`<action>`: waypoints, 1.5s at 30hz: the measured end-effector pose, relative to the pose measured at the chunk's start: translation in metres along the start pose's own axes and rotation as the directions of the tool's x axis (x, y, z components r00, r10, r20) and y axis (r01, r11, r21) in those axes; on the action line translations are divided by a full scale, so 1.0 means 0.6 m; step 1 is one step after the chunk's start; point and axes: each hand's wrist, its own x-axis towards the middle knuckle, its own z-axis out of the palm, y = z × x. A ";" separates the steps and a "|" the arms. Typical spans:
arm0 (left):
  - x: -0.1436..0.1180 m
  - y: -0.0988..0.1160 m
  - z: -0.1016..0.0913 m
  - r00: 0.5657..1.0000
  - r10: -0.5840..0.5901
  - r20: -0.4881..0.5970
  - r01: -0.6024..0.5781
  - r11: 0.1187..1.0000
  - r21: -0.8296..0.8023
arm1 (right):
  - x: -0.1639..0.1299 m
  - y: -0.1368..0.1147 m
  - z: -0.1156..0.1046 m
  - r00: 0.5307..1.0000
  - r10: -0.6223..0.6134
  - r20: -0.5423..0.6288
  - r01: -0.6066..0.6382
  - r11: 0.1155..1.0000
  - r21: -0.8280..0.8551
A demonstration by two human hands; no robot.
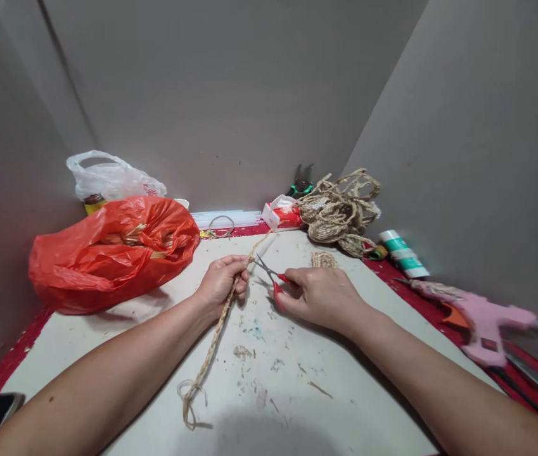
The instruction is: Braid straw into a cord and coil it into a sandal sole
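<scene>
In the head view, a braided jute cord (211,345) is pinched in the closed fingers of the left hand (221,282) near the centre of the frame. From that grip the cord trails down to a frayed end at the lower middle and runs up toward the back of the white board (368,392). Small red-handled scissors (271,277) are held in the right hand (319,294), fingers curled around the handles, blades parted narrowly with the tips just beside the cord at the left fingertips. A red plastic bag (107,253) is seen at the left, with a clear bag (111,177) behind it. A heap of jute rope (339,212) is piled at the upper right of centre. A pink glue gun (482,323) lies at the right edge.
</scene>
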 end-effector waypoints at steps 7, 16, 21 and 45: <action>0.002 -0.003 -0.003 1.000 -0.008 0.015 0.007 1.000 0.030 | -0.001 -0.004 -0.001 1.000 -0.016 -0.011 0.014 0.989 -0.149; 0.000 -0.005 -0.002 0.999 0.020 0.051 -0.026 0.992 0.122 | 0.002 0.000 0.005 1.000 0.005 -0.027 -0.008 0.993 -0.120; 0.002 -0.008 -0.005 0.998 0.036 0.054 -0.043 0.990 0.137 | 0.002 0.001 0.005 0.999 -0.006 -0.040 0.001 0.994 -0.112; 0.000 -0.004 -0.001 0.999 0.031 0.018 -0.033 0.994 0.100 | 0.004 0.014 0.018 1.000 -0.027 -0.008 0.027 0.999 0.023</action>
